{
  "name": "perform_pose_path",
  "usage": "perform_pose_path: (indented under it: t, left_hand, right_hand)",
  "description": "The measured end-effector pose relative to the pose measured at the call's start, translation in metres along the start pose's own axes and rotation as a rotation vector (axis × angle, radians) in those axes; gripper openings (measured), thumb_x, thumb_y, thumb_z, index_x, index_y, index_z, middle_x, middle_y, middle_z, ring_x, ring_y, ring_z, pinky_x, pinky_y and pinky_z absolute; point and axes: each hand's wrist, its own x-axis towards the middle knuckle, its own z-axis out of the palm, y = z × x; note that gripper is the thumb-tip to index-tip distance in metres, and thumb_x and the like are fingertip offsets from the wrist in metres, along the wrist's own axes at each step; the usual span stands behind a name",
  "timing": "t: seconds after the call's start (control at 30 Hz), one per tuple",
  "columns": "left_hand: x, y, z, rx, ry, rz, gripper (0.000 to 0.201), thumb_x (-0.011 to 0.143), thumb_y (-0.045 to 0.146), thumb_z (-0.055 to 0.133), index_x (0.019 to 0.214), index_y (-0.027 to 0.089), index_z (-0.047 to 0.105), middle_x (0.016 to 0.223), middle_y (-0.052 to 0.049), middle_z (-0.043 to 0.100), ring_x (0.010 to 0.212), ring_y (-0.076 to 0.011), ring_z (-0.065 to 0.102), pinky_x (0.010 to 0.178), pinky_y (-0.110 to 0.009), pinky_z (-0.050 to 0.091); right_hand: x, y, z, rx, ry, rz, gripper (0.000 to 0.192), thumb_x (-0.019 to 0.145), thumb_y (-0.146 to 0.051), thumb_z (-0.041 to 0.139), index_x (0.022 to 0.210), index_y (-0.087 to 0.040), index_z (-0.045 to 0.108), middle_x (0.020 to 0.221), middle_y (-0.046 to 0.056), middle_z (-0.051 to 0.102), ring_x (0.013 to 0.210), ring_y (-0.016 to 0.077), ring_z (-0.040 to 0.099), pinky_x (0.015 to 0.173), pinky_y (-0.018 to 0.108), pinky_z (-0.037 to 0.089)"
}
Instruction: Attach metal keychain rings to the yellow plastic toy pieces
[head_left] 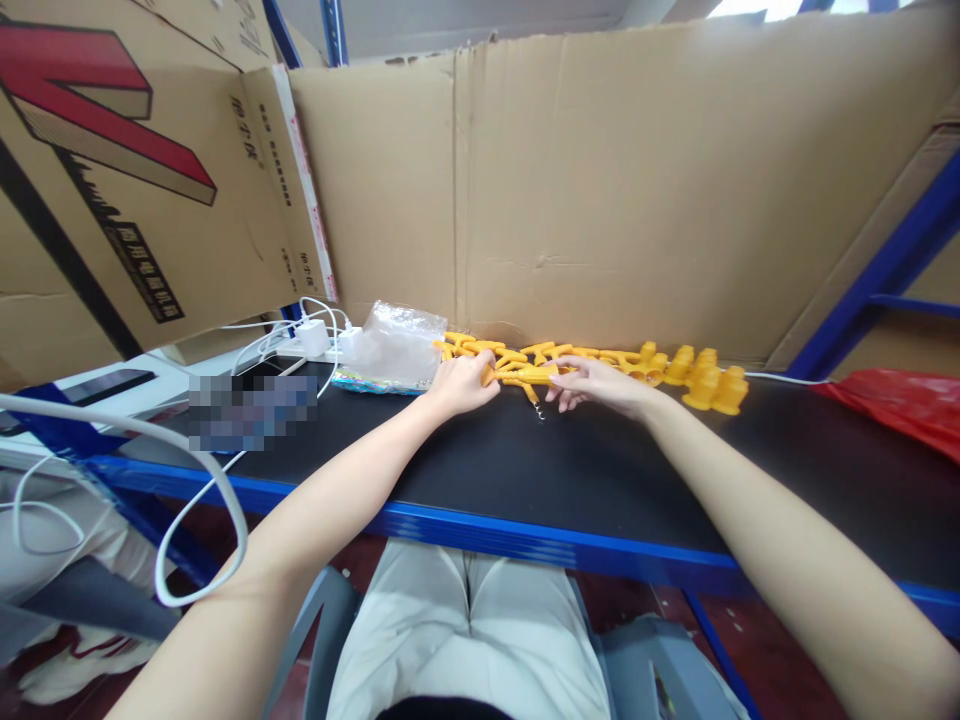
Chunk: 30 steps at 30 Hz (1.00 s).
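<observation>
A yellow plastic corkscrew (525, 377) spans the gap between my hands, low over the black tabletop. A metal spiral (539, 411) points down toward me beneath it; I cannot tell if it belongs to the same piece. My left hand (463, 383) is closed around the left end. At the right end, the thumb and fingers of my right hand (589, 384) grip the wider yellow part. Just behind my hands lies a row of yellow T-shaped handles (551, 350). To the right of my right hand stand several yellow bell-shaped sleeves (703, 384).
A clear plastic bag (397, 340) lies left of the handles on a colourful packet (375, 383). White chargers (312, 338) and cables are farther left. A red bag (907, 400) is at the right. Cardboard (600, 190) walls the back; a blue rail (525, 535) edges the front.
</observation>
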Motion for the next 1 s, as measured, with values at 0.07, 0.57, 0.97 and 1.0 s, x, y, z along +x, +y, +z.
perform_pose_path:
  t: [0.07,0.57,0.97,1.0]
  left_hand:
    - [0.000,0.000,0.000,-0.005,0.000,-0.001,0.030,0.079,0.034,0.050,0.106,0.022,0.056,0.085,-0.006,0.069,0.079,-0.0248,0.066,0.069,-0.033,0.047]
    - [-0.001,0.001,-0.001,0.006,-0.032,-0.005,0.030,0.079,0.033,0.049,0.107,0.022,0.056,0.087,-0.006,0.069,0.082,-0.0257,0.066,0.073,-0.035,0.048]
    - [0.000,-0.006,0.006,-0.143,-0.045,0.008,0.060,0.085,0.038,0.046,0.139,0.020,0.028,0.105,-0.008,0.066,0.095,-0.0244,0.063,0.083,-0.037,0.048]
    - [0.001,-0.006,0.007,-0.145,-0.053,0.007,0.057,0.085,0.036,0.045,0.138,0.021,0.030,0.103,-0.007,0.066,0.094,-0.0241,0.063,0.083,-0.037,0.048]
  right_hand:
    - [-0.002,-0.001,0.000,-0.019,-0.009,0.000,0.046,0.076,-0.037,0.070,0.110,-0.017,0.047,0.084,0.007,0.070,0.063,0.0132,0.063,0.060,0.026,0.050]
    - [0.000,0.002,0.004,0.008,-0.024,-0.001,0.034,0.082,-0.048,0.061,0.089,-0.015,0.053,0.080,0.009,0.069,0.063,0.0122,0.063,0.065,0.027,0.051]
    - [0.007,0.010,-0.045,0.179,0.853,-0.236,0.020,0.079,-0.031,0.065,0.087,-0.021,0.049,0.061,-0.001,0.061,0.050,0.0107,0.055,0.050,0.021,0.043]
    - [0.007,0.014,-0.055,0.177,0.948,-0.258,0.021,0.079,-0.028,0.064,0.089,-0.021,0.047,0.062,-0.001,0.060,0.050,0.0101,0.055,0.049,0.020,0.041]
